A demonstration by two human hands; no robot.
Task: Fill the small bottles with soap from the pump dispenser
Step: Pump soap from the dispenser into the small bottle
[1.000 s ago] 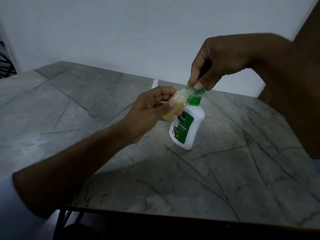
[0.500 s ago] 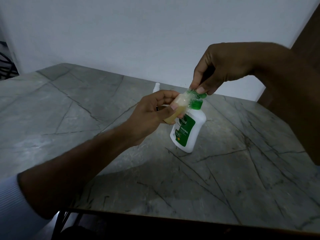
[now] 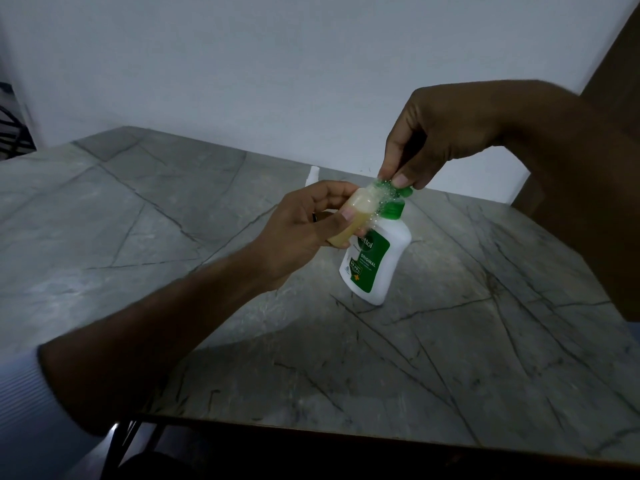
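A white pump dispenser (image 3: 384, 261) with a green label and green pump head stands tilted on the grey marble table (image 3: 450, 341). My right hand (image 3: 440, 140) comes from above, its thumb and fingertips pinching the green pump head. My left hand (image 3: 301, 233) grips a small clear bottle (image 3: 353, 216), slanted, its mouth right under the pump's nozzle. Yellowish soap fills the small bottle most of the way up. The nozzle itself is hidden by fingers and blur.
A small white bottle top (image 3: 313, 174) shows behind my left hand, near the table's far edge. A white wall runs behind the table. A brown wooden surface (image 3: 616, 64) stands at the far right. The table's near edge runs along the bottom.
Both hands and the bottles keep their hold. The dispenser has shifted slightly; my right hand sits a little lower on the pump head.
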